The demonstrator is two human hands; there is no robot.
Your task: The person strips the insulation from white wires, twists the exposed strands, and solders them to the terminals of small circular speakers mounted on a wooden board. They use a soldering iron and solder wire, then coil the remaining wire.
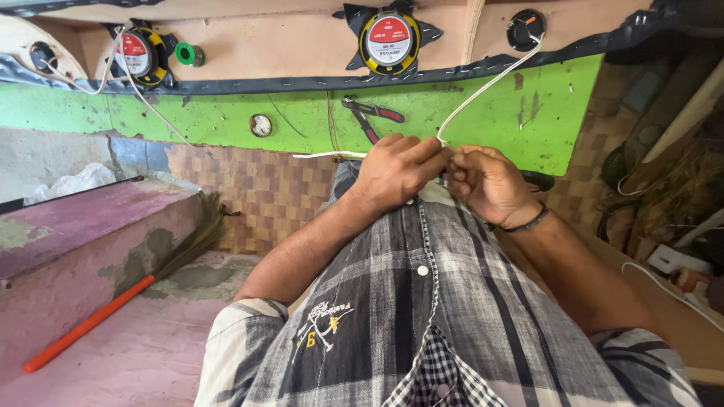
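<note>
Head camera looks down over a checked shirt (422,316) at two hands that meet in front of the chest. The white wire (490,83) is held between them: from the hands it runs up and to the right, its long axis diagonal, to a round black knob (526,28) on the brown panel (286,45). A short end of the same wire goes out to the left, almost level, in front of the green board (226,117). The left hand (396,172) has a narrow grip, the fingers pinched on the wire where it bends. The right hand (490,185) is curled tight just beside it and touches the same spot; a dark band is on its wrist. Red-handled pliers (371,117) lie on the green board just above the hands. A broom with an orange handle (90,324) leans at the left.
</note>
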